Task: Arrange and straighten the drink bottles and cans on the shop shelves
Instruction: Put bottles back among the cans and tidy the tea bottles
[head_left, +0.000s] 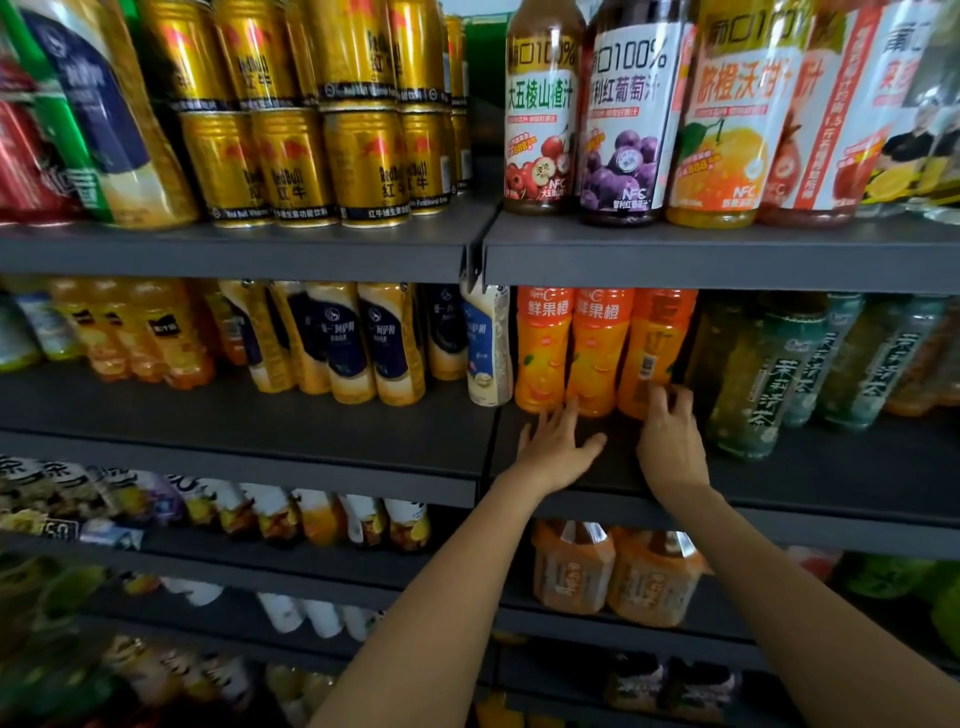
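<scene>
A person reaches both bare arms into the second shelf (613, 452) of a dark shop rack, where three orange juice bottles stand side by side at the shelf's left end. The left hand (558, 449) lies flat on the shelf board, fingers straight and spread, its fingertips at the base of the left orange bottle (543, 348) and the middle orange bottle (597, 353); its grip is released. The right hand (672, 441) reaches the foot of the right orange bottle (657, 348), whose barcode faces outward; its fingers are curved against the bottle's base, though whether they close round it cannot be told.

To the right lean green tea bottles (753, 384), blurred. To the left stand milk tea bottles with navy and gold labels (363, 348) and a paler one (488, 348) beside the orange trio. Above, gold Red Bull cans (291, 166) sit stacked two high, next to tall juice bottles of hawthorn (540, 114), grape (626, 119) and orange (727, 130), their caps cut off by the frame. Lower shelves hold more bottles, too blurred to name.
</scene>
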